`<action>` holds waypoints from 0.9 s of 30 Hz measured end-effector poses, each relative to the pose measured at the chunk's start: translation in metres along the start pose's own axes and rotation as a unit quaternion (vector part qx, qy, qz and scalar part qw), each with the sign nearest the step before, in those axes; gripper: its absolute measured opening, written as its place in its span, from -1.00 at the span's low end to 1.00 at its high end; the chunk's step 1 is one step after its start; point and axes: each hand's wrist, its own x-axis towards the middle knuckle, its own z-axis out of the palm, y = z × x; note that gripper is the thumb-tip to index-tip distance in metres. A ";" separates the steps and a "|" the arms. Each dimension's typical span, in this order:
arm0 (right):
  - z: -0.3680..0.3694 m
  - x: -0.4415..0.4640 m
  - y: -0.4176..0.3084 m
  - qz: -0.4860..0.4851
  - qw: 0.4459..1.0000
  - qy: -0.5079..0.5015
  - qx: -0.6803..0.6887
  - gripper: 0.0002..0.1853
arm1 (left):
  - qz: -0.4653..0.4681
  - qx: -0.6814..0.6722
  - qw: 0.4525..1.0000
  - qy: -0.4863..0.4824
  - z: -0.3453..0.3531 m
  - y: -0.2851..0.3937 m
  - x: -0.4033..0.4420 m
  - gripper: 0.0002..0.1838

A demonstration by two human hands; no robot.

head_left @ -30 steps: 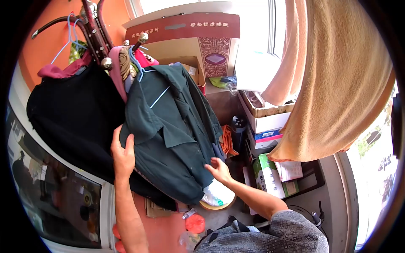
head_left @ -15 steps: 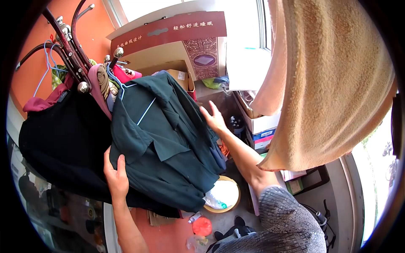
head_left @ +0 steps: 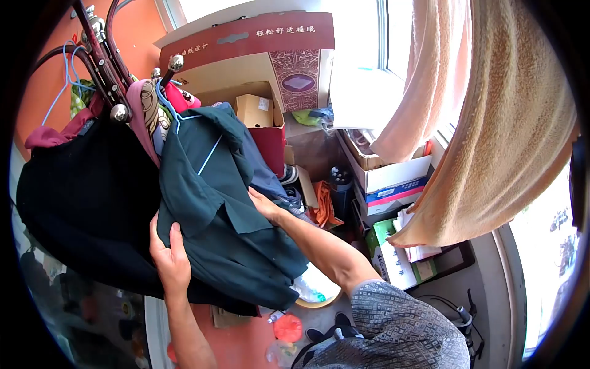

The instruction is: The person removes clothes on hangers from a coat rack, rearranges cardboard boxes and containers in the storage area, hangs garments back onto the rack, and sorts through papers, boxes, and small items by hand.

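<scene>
A dark green shirt (head_left: 246, 237) hangs on a blue hanger (head_left: 165, 103) from the coat rack (head_left: 101, 58). At its left edge, my left hand (head_left: 171, 258) has the cloth between thumb and fingers. My right hand (head_left: 264, 206) presses on the shirt's right side, its fingertips partly hidden by the cloth, so its grip is unclear. Behind the shirt, to the right, a dark blue garment (head_left: 261, 163) shows. A black garment with a pink collar (head_left: 86, 197) hangs on the left.
Behind the rack stands a large cardboard box (head_left: 246, 40). Stacked boxes (head_left: 393, 178) are on the right under a hanging tan towel (head_left: 510, 135). A round basket (head_left: 316, 301) with a white bag and a red plastic bag (head_left: 287, 328) lie low on the floor.
My right hand has moved left and down from beyond the shirt onto its right side. The shirt's right side has shifted left, showing more of the dark blue garment. My left hand keeps its place.
</scene>
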 end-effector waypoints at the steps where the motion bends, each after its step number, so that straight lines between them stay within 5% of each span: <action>1: 0.000 -0.009 -0.008 0.028 0.999 0.003 -0.015 -0.17 | 0.011 -0.001 1.000 -0.001 0.000 -0.001 0.000 -0.60; 7: -0.015 -0.035 0.018 0.070 0.991 0.005 -0.114 -0.13 | 0.024 0.002 1.000 -0.008 0.001 -0.005 -0.001 -0.60; 19: -0.031 -0.053 0.044 0.130 0.986 0.028 -0.098 -0.19 | -0.044 0.055 0.994 0.089 0.005 -0.018 -0.015 -0.58; 22: -0.042 -0.048 0.047 0.087 0.994 -0.032 -0.051 -0.27 | -0.082 0.096 0.977 0.172 -0.005 -0.037 -0.033 -0.52; 26: -0.068 -0.039 0.049 0.042 0.988 -0.031 -0.142 -0.33 | -0.106 0.065 0.978 0.167 -0.032 -0.042 -0.030 -0.50; 27: -0.076 -0.036 0.047 0.000 0.974 0.059 -0.218 -0.38 | -0.085 0.100 0.977 0.171 -0.028 -0.038 -0.029 -0.45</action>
